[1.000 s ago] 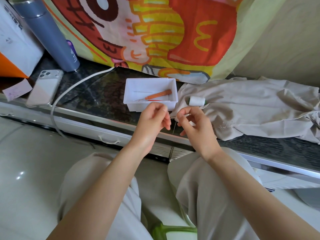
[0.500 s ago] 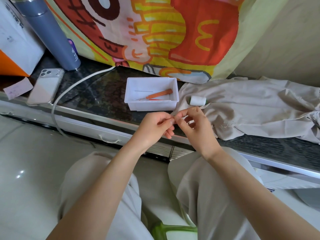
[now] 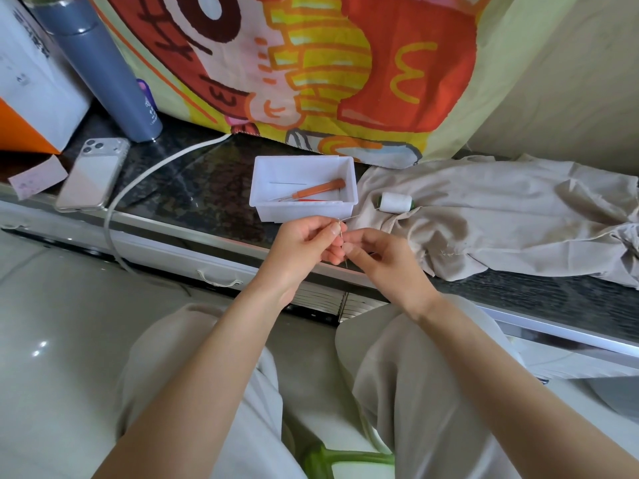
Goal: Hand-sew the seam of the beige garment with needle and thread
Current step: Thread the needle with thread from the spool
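left hand (image 3: 304, 243): thumb and forefinger pinch needle (image 3: 342, 236) near its eye | right hand (image 3: 387, 261): fingers curled, pinching needle shaft lower down | beige garment (image 3: 501, 209): on counter (image 3: 193, 188), 2 o'clock of hands | thread spool (image 3: 396, 203): on garment's edge, 1 o'clock | white tray (image 3: 257, 202): 12 o'clock

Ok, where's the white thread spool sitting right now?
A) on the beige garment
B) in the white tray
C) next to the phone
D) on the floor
A: the white thread spool lies on the near edge of the beige garment, just right of the white tray.
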